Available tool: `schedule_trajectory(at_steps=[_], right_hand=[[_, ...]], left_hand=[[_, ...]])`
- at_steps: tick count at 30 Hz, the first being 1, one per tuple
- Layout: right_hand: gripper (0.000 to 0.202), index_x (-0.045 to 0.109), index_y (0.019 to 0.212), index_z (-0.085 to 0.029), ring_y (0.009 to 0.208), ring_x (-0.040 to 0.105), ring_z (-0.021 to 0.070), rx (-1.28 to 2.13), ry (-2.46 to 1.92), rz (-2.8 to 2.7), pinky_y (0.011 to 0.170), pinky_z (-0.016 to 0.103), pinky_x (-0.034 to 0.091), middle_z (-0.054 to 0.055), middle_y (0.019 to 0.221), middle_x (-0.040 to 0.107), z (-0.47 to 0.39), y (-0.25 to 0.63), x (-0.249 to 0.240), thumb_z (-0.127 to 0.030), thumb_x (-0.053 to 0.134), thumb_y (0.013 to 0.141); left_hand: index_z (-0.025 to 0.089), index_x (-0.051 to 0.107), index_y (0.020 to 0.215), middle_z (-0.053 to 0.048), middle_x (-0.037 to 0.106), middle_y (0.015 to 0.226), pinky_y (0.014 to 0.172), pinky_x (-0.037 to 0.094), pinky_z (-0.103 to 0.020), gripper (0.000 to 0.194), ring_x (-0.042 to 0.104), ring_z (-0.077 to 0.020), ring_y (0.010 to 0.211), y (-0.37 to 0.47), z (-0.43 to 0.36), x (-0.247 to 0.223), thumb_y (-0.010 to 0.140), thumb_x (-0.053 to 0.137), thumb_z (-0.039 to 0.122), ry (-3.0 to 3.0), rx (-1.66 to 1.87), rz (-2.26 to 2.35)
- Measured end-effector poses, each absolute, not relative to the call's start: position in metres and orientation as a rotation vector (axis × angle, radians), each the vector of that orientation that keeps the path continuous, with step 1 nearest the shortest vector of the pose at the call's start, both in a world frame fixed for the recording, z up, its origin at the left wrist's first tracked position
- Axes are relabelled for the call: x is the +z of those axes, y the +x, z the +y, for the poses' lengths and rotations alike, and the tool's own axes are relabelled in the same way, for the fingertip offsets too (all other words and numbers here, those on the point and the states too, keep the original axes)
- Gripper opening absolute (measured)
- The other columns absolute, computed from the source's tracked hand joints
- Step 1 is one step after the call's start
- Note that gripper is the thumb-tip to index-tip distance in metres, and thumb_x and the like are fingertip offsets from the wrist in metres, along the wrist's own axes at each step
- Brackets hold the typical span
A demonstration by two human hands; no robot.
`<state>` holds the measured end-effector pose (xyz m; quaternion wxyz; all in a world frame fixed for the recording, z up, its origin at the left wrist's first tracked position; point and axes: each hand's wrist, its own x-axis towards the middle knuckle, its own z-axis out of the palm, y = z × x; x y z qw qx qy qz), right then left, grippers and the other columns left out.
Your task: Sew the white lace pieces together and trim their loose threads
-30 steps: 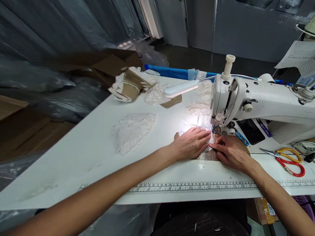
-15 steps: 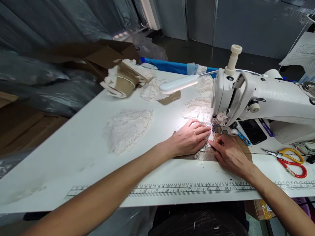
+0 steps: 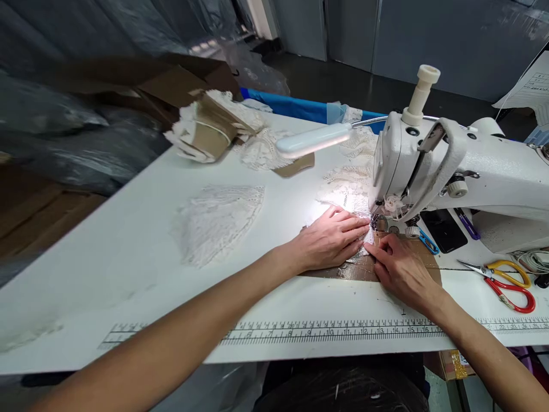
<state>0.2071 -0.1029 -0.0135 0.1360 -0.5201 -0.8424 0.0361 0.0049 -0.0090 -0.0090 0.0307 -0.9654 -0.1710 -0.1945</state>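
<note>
White lace fabric lies under the needle area of a white sewing machine. My left hand rests flat on the lace, fingers stretched toward the presser foot and lying side by side. Just right of it, my right hand has its thumb and fingers drawn together at the lace's near edge, in front of the needle; the fingertips touch the fabric. Beneath both hands is a brown taped plate. Another white lace piece lies flat to the left.
Red and yellow scissors, a black phone and a blue thread snipper lie at the right. A tied lace bundle sits at the back left. A lamp hangs over the table; a ruler strip runs along its front edge.
The view has shifted slightly. The machine's hand-lifted top parts appear a little higher and further right; both hands keep nearly the same pose on the lace.
</note>
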Motion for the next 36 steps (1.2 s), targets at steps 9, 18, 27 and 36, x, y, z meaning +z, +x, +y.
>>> schedule_trajectory(at_steps=[9, 18, 27, 36], right_hand=[[0.04, 0.065, 0.122, -0.021, 0.083, 0.054, 0.0216, 0.08, -1.507, -2.421, 0.076, 0.037, 0.049, 0.01, 0.096, 0.058, -0.1024, 0.2083, -0.0164, -0.013, 0.046, 0.088], [0.039, 0.064, 0.122, -0.019, 0.086, 0.054, 0.0232, 0.067, -1.504, -2.421, 0.077, 0.038, 0.051, 0.011, 0.099, 0.059, -0.1025, 0.2085, -0.0158, -0.014, 0.046, 0.089], [0.038, 0.065, 0.122, -0.021, 0.085, 0.054, 0.0233, 0.082, -1.491, -2.406, 0.075, 0.038, 0.051, 0.01, 0.096, 0.058, -0.1027, 0.2086, -0.0161, -0.014, 0.047, 0.089], [0.038, 0.065, 0.123, -0.022, 0.088, 0.056, 0.0241, 0.102, -1.474, -2.401, 0.077, 0.039, 0.052, 0.01, 0.099, 0.059, -0.1022, 0.2111, -0.0171, -0.015, 0.05, 0.09]], left_hand=[[0.014, 0.065, 0.113, -0.011, 0.068, 0.127, 0.08, 0.045, -0.039, 0.035, 0.064, -0.0242, 0.101, 0.0057, -0.0102, -0.0099, 0.104, 0.034, 0.025, -2.965, -0.593, -0.564], [0.015, 0.066, 0.116, -0.012, 0.067, 0.127, 0.084, 0.047, -0.041, 0.036, 0.063, -0.0242, 0.102, 0.0054, -0.0101, -0.0116, 0.103, 0.034, 0.026, -2.981, -0.575, -0.582], [0.015, 0.065, 0.117, -0.012, 0.068, 0.127, 0.084, 0.047, -0.041, 0.036, 0.064, -0.0238, 0.102, 0.0052, -0.0099, -0.0123, 0.103, 0.034, 0.026, -2.983, -0.587, -0.584], [0.017, 0.066, 0.114, -0.009, 0.068, 0.128, 0.092, 0.045, -0.043, 0.033, 0.065, -0.0233, 0.107, 0.0057, -0.007, -0.0126, 0.102, 0.036, 0.024, -3.031, -0.64, -0.574]])
